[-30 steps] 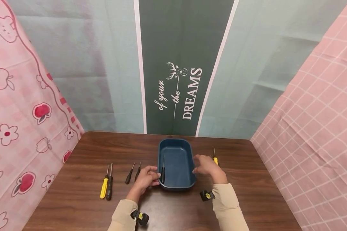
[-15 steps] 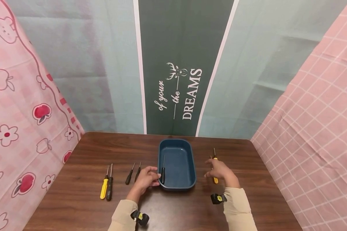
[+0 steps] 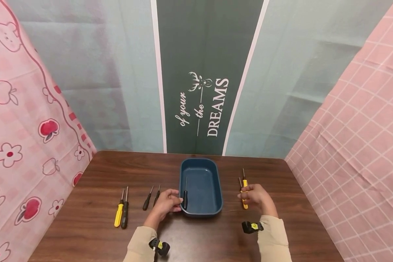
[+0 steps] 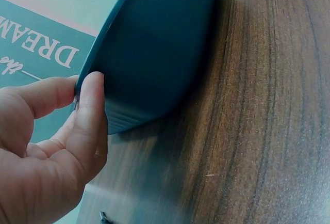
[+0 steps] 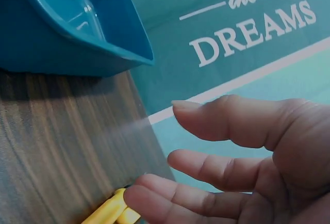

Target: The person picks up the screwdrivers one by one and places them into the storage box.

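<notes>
A dark blue rectangular tray (image 3: 201, 214) stands on the table, with a black-handled screwdriver (image 3: 185, 201) lying along its left inside wall. My left hand (image 3: 165, 204) pinches the tray's left rim between thumb and fingers, as the left wrist view shows closely. Right of the tray lie two yellow-handled screwdrivers (image 3: 245, 183), side by side, shafts pointing away from me. Over them is my right hand (image 3: 257, 198), its thumb and fingers apart and holding nothing; it hides part of the handles. In the right wrist view, the yellow handles (image 5: 107, 209) show just below the fingertips.
Left of my left hand lie two small black screwdrivers (image 3: 147, 201), one partly behind the hand. Farther left, a yellow screwdriver (image 3: 118, 215) and a longer black screwdriver (image 3: 124, 215) lie together on the wooden table (image 3: 91, 203). Printed cloth hangs behind and at both sides.
My right hand has moved right, from beside the tray's right rim to over the yellow screwdrivers. My left hand keeps its place on the left rim, and the tray has stayed put.
</notes>
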The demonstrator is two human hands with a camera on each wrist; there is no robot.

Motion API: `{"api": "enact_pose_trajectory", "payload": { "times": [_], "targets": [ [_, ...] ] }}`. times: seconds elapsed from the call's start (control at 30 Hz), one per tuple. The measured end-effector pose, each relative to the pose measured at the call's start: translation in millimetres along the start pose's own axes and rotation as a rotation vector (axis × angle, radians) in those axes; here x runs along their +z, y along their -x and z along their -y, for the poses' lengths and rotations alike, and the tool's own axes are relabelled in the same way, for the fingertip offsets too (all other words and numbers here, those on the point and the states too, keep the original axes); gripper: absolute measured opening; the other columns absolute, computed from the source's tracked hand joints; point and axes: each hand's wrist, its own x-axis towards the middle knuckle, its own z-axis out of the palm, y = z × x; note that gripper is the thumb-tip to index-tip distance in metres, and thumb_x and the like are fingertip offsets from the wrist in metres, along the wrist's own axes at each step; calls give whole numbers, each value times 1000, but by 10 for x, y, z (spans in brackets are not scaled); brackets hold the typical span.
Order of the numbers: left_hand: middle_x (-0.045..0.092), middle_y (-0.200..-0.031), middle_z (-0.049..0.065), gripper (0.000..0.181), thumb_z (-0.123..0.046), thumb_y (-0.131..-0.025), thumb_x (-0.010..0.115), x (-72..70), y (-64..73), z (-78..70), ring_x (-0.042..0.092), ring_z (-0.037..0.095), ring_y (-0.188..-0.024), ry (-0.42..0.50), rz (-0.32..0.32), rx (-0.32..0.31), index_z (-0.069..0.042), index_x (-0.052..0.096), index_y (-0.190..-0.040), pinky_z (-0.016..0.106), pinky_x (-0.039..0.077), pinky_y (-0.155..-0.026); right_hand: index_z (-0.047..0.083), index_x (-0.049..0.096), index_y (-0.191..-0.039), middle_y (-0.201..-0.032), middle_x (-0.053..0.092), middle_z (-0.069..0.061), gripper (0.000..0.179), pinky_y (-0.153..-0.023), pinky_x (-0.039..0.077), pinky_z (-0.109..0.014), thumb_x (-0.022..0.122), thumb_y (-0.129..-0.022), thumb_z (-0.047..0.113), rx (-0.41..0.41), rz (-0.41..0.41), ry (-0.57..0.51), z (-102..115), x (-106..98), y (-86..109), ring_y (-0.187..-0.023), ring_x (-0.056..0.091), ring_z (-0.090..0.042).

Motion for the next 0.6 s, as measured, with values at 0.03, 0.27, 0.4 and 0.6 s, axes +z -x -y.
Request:
{"api": "enact_pose_trajectory", "payload": {
  "times": [0.03,0.27,0.4,0.6],
  "targets": [
    [55,-81,13,46,4,-84,61,2,1,-1,55,17,-62,2,1,1,16,39,-123,33,56,-59,-12,52,-111,-98,55,-20,39,-79,50,-52,69,-82,6,8,-6,-24,-28,-4,-3,-90,58,-40],
    [56,-81,13,45,4,-83,62,10,7,8,56,16,-62,2,8,9,16,40,-122,31,56,-59,-16,47,-117,-90,60,-19,40,-68,55,-43,61,-86,4,6,-40,-154,-219,-47,-64,-80,61,-31],
    [56,-81,13,46,4,-83,62,13,10,-5,56,16,-61,-1,8,13,16,40,-121,32,56,-59,-17,45,-120,-87,63,-16,40,-62,54,-35,58,-87,2,27,-64,-234,-311,-57,-105,-74,61,-25],
    [56,-82,14,45,5,-83,61,8,27,-24,56,17,-62,4,17,6,15,39,-122,31,56,-59,-18,44,-122,-86,65,-14,40,-64,53,-34,54,-90,3,48,-111,-278,-443,-50,-130,-75,62,-23]
  ]
}}
